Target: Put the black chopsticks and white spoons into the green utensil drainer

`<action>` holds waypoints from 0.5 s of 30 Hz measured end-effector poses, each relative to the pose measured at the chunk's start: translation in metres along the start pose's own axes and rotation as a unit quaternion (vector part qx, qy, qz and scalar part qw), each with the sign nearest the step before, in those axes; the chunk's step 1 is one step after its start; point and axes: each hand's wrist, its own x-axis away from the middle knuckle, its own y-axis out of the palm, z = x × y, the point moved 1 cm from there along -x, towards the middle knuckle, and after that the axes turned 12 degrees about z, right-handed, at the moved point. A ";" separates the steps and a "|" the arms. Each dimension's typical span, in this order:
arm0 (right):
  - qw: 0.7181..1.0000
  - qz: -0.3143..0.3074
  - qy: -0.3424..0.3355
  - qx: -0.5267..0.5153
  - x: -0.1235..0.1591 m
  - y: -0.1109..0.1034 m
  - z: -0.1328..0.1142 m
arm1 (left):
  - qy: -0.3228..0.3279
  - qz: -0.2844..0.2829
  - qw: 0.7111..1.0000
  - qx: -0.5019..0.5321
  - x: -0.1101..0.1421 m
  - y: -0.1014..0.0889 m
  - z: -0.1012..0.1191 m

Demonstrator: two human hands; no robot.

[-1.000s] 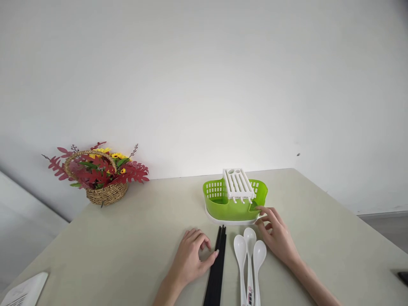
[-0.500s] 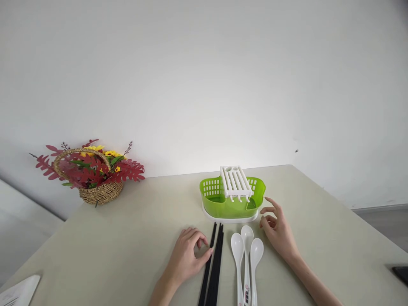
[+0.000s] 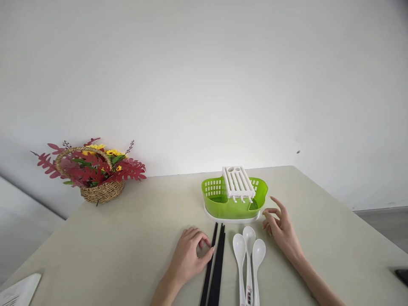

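Left hand (image 3: 192,255) is curled, thumb over black chopsticks (image 3: 208,272) at its three o'clock, grip unclear; right hand (image 3: 283,229) is held loosely spread near the green basket (image 3: 234,209). By uneven thumb pressure, chopsticks could be scattered.

On the table (image 3: 153,229), a wide passage runs to the far edge between the flower basket (image 3: 102,193) at the far-left corner and the green basket (image 3: 231,210), with the wall (image 3: 204,85) blocking the way behind. The right hand (image 3: 282,229) fills the spot beside the green basket's right end, with room from there toward the right edge. Only a narrow lane separates the chopsticks (image 3: 218,267) from the spoons (image 3: 249,238).
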 end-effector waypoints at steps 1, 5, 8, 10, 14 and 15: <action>1.000 -0.007 -0.016 0.010 0.001 0.000 -0.001 | 0.000 0.001 1.000 0.000 0.000 0.000 0.000; 0.990 -0.059 -0.098 0.086 0.005 0.003 -0.001 | 0.002 0.003 1.000 0.006 0.001 0.000 0.000; 0.980 -0.078 -0.130 0.128 0.006 0.005 0.001 | 0.008 0.006 1.000 0.006 0.001 0.000 0.001; 0.977 -0.076 -0.137 0.144 0.007 0.005 0.002 | 0.013 0.010 1.000 0.002 0.000 0.000 0.002; 0.973 -0.065 -0.157 0.153 0.006 0.004 0.000 | 0.023 0.015 1.000 -0.014 -0.001 -0.001 0.003; 0.973 -0.065 -0.162 0.153 0.006 0.004 0.000 | 0.024 0.015 0.999 -0.016 -0.001 -0.001 0.004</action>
